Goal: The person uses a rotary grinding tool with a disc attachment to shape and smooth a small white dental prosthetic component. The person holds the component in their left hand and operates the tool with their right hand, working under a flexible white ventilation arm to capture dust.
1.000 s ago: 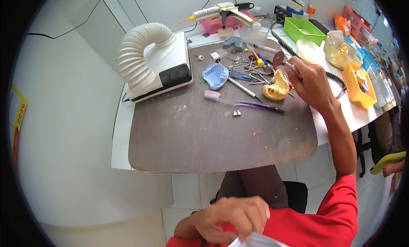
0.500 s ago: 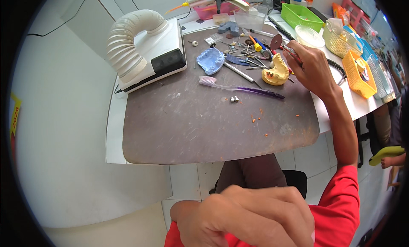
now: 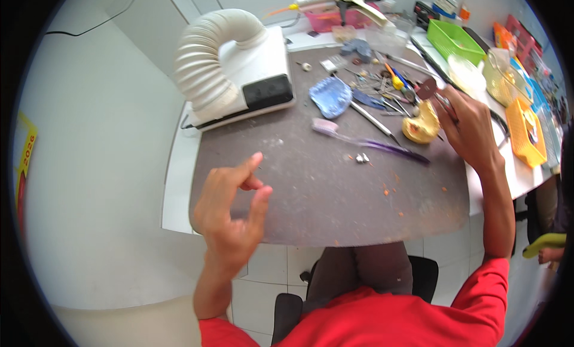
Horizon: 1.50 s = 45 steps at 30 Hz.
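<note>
My right hand grips a rotary handpiece with a round red-brown disc at its tip; the fingers hide most of its body. Just left of that hand stands a yellow plaster dental model. My left hand hovers over the left front of the work mat, empty, thumb and fingers apart and curved. Between the hands lie a purple-handled toothbrush and small shiny metal crowns. Farther back rest a blue dental cast and a white pen-like tool.
A white box with a ribbed hose stands at back left. Burs and small tools crowd the back of the mat. Orange shavings are scattered in front. Green and orange baskets line the right.
My left hand has moved from close in front of my body out over the mat's left side, and its fingers have spread. My right hand still holds the handpiece near the yellow model. The view has shifted slightly.
</note>
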Available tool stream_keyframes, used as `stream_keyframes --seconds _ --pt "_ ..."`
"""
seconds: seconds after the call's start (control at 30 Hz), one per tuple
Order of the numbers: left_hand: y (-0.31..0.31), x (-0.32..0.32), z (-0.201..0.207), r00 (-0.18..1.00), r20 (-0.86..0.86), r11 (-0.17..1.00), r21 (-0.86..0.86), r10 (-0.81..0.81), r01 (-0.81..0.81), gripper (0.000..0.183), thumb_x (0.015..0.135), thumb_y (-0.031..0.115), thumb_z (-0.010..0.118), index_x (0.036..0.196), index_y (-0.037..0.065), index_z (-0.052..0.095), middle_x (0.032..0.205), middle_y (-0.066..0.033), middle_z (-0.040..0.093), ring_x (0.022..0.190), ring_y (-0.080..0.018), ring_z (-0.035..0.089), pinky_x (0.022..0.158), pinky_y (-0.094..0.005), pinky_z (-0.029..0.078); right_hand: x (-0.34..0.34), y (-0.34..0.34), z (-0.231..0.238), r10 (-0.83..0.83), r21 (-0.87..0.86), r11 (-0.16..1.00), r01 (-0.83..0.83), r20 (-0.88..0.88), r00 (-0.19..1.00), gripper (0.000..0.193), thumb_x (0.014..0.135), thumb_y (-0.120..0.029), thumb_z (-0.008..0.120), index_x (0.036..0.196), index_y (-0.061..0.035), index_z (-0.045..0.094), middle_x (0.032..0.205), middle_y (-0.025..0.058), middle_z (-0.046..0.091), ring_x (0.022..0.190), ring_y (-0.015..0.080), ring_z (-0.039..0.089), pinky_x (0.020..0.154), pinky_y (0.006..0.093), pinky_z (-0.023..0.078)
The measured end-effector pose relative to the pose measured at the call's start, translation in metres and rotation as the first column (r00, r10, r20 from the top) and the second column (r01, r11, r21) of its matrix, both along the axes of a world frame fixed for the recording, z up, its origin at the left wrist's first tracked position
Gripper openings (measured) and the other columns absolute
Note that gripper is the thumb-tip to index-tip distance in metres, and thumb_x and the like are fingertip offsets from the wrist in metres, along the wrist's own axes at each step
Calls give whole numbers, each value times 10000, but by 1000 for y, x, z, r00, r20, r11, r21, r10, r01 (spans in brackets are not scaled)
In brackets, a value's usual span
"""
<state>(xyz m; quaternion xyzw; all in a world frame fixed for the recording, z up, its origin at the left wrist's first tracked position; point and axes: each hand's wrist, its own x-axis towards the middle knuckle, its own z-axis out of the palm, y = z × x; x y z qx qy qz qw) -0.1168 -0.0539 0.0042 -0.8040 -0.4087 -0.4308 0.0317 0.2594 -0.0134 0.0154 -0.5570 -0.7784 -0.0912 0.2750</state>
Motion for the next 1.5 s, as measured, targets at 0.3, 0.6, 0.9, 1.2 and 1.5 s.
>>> stream_keyframes --seconds 0.3,0.6,0.9,1.2,1.5 --pt "85 -38 3 881 -472 999 -43 -4 -19 786 795 260 776 1473 89 418 591 -10 503 481 -156 480 479 -299 419 -18 -2 5 -28 -19 999 27 -76 997 217 792 31 639 1004 0 611 810 183 631 613 327 624 567 384 461" --pt "98 -36 -7 901 -432 996 -90 -48 10 862 759 363 791 1466 47 413 557 -15 484 464 -165 472 484 -313 402 -18 2 -2 -59 19 998 60 -47 997 232 738 61 638 961 11 601 737 150 575 510 273 523 505 355 384" --pt "100 -30 -2 851 -525 1000 -15 -30 26 846 781 373 767 1472 55 397 604 -30 514 507 -179 502 552 -328 433 -18 3 3 -52 -20 998 52 -36 998 226 761 44 633 983 15 602 734 165 572 507 277 519 510 363 381" --pt "89 -28 8 819 -573 998 -56 -15 -21 751 807 336 753 1446 88 446 652 -27 524 526 -172 517 511 -320 433 -19 3 4 -57 -43 998 54 -66 996 194 822 28 641 1012 16 605 765 182 605 545 266 554 540 354 429" --pt "48 -122 -10 821 -243 817 -146 517 -557 274 999 254 523 1044 -4 603 977 -179 602 964 -347 582 864 -431 454 -10 0 -1 -118 103 988 118 -4 993 165 860 -45 668 1003 4 602 684 141 532 511 262 484 522 363 390"
